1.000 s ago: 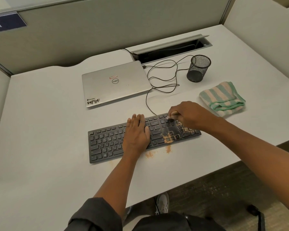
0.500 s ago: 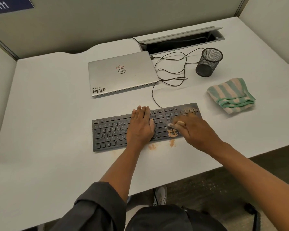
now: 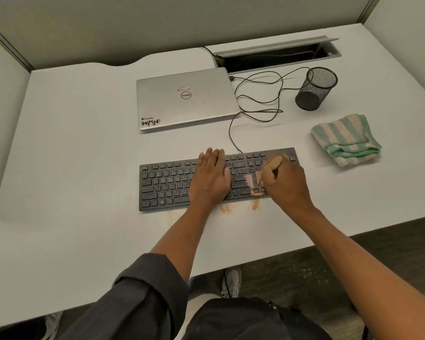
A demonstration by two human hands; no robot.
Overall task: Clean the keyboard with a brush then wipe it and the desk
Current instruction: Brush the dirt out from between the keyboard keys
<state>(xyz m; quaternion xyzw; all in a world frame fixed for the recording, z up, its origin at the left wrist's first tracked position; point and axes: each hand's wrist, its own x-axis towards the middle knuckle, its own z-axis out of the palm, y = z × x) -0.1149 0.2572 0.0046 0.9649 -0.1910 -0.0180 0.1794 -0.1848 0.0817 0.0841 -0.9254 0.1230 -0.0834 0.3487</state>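
Matte black plastic, flat and rectangular, the keyboard [image 3: 172,185] lies near the front edge of the smooth white counter [image 3: 71,168], its low keys dusted with orange-tan powder at the right end. The right hand [image 3: 284,185] has its grip closed round a brush [image 3: 271,168] with a rounded, pale wooden handle; the bristles look pale and fanned against the keys just left of the grip, though blur makes their shape uncertain. The left hand [image 3: 210,179], left of the grip, presses flat on the middle keys with straight fingers, holding nothing. Just below the grip, small patches of powder [image 3: 255,204] lie on the counter against the keyboard's front edge.

To the right of the grip and apart from the keyboard sits a folded terry cloth [image 3: 346,139], soft, in green and pale pink stripes. Beyond it stands a black wire-mesh pen cup [image 3: 315,90], cylindrical. A thin black cable [image 3: 258,99] loops loosely behind the keyboard to a closed silver laptop [image 3: 185,99] with stickers on its lid. Farther back, a grey metal cable tray [image 3: 276,54] stands with its lid raised. Open counter stretches wide to the left of the keyboard; the counter's front edge runs close below the forearms.
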